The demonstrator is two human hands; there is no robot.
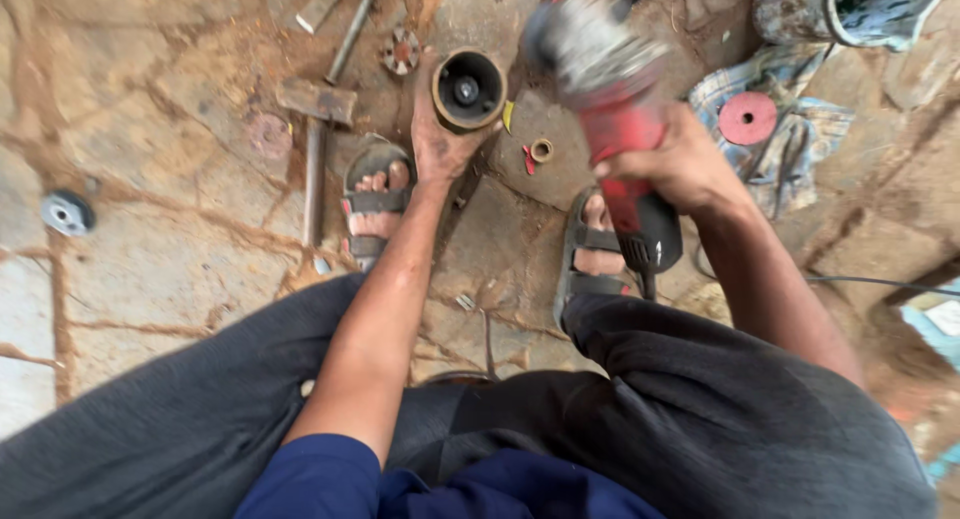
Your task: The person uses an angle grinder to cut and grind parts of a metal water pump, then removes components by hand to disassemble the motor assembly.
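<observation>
Left hand (440, 144): fingers wrapped around the rim of a short metal cylinder (468, 89), held on the stone floor (180, 229) at twelve o'clock from the knees. Likely heavy, rigid, gritty; best taken by the outer wall. Right hand (680, 164): clenched around a red angle grinder (615, 109), blurred, probably moving, at one o'clock. Nearby: hammer (315, 129) at ten, small ring (541, 150) between, red disc (747, 117) on cloth (790, 129) at two. Sandalled feet close below.

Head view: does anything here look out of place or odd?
Yes. The right hand grips a red angle grinder close to sandalled, bare-toed feet. A red disc lies on crumpled cloth, and the hammer lies loose on the stone floor.
</observation>
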